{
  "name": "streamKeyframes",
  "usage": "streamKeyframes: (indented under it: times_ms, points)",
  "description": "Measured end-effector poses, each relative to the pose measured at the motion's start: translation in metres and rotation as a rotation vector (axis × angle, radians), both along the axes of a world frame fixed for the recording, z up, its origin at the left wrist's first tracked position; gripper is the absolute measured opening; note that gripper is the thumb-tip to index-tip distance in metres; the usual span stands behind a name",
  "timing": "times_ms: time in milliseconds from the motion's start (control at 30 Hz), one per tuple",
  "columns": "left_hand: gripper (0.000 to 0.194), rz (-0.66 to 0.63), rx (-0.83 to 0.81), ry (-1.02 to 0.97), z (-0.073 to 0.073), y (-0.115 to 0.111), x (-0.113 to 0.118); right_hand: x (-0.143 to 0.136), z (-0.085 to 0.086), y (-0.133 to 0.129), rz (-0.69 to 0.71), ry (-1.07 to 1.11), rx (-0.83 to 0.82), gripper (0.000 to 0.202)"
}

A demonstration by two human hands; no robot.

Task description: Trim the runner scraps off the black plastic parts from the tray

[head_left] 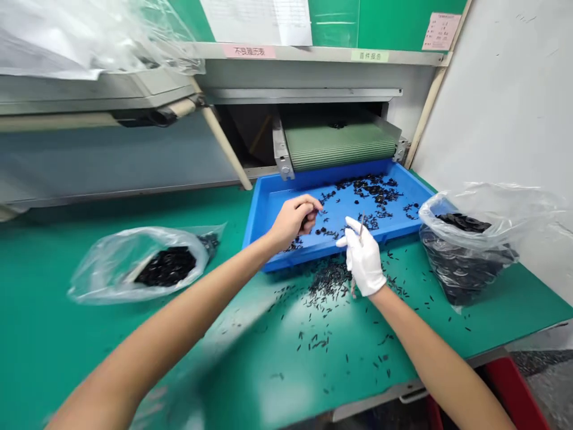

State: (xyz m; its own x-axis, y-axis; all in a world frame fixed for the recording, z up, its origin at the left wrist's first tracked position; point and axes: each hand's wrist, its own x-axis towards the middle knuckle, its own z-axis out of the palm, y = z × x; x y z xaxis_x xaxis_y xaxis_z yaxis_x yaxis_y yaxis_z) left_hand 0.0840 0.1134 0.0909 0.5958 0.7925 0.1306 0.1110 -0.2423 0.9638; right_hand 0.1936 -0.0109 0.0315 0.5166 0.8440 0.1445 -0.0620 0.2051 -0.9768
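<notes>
My bare left hand (295,221) is closed over the near left part of the blue tray (264,227), fingers curled round something small and dark that I cannot make out. The white-gloved right hand (363,260) is at the tray's near edge, closed on a thin metal tool (362,226) that sticks up past the fingers. Many small black parts (373,190) lie in the tray. Below the tray, thin black scraps (329,280) are strewn over the green table (250,358).
A green conveyor (340,140) ends above the tray. An open plastic bag of black pieces (170,266) lies at the left; a fuller bag (465,257) stands at the right. A red bin (514,394) is below the table's right edge. A shelf (89,98) overhangs the upper left.
</notes>
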Motion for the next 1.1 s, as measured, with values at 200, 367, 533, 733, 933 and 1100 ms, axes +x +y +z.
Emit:
streamKeyframes:
  times_ms: [200,367,533,733,933,1100]
  points:
    - [0.023,0.111,-0.396,-0.293,-0.041,-0.112,-0.056,-0.022,0.005,-0.024,0.541,-0.114,-0.061,0.036]
    - [0.037,0.188,-0.394,-0.356,-0.065,-0.128,-0.062,-0.03,0.001,-0.029,0.547,-0.271,-0.129,0.04]
    - [0.033,0.222,-0.491,-0.358,-0.073,-0.13,-0.061,-0.027,-0.009,-0.023,0.495,-0.426,-0.08,0.03]
    - [0.042,0.057,-0.497,-0.195,-0.084,-0.13,-0.065,-0.023,-0.018,-0.021,0.442,-0.875,0.108,0.024]
    - [0.045,0.081,-0.296,-0.186,-0.086,-0.134,-0.066,-0.022,-0.009,-0.026,0.446,-0.922,0.031,0.018]
    - [0.042,0.074,-0.241,-0.165,-0.09,-0.139,-0.065,-0.025,-0.007,-0.029,0.431,-1.153,0.091,0.023]
